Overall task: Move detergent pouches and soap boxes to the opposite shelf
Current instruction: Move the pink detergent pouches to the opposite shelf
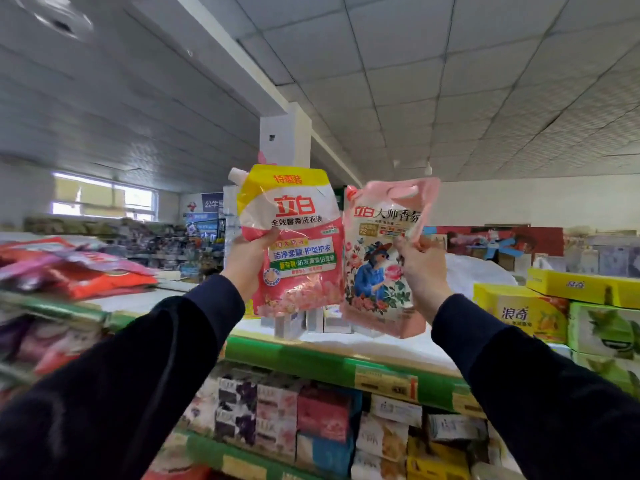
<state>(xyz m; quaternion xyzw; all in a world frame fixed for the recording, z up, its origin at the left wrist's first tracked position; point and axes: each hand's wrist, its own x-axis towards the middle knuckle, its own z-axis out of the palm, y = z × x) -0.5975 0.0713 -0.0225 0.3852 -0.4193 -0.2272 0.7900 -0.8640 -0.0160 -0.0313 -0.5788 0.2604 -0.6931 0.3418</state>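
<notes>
My left hand (247, 263) grips a pink and yellow detergent pouch (294, 237) with a white spout, held upright above the top shelf (346, 341). Beside it, my right hand (420, 271) holds a pale pink floral detergent pouch (375, 258) by its right edge, also upright. The two pouches nearly touch. Small white soap boxes (313, 323) stand on the top shelf just below and behind the pouches, partly hidden by them. More soap boxes (311, 420) fill the shelf below.
Red and pink pouches (86, 271) lie piled on the top shelf at the left. Yellow cartons (519, 311) and green cartons (604, 330) are stacked at the right. A white pillar (285, 140) rises behind. The green shelf edge (311, 362) carries price labels.
</notes>
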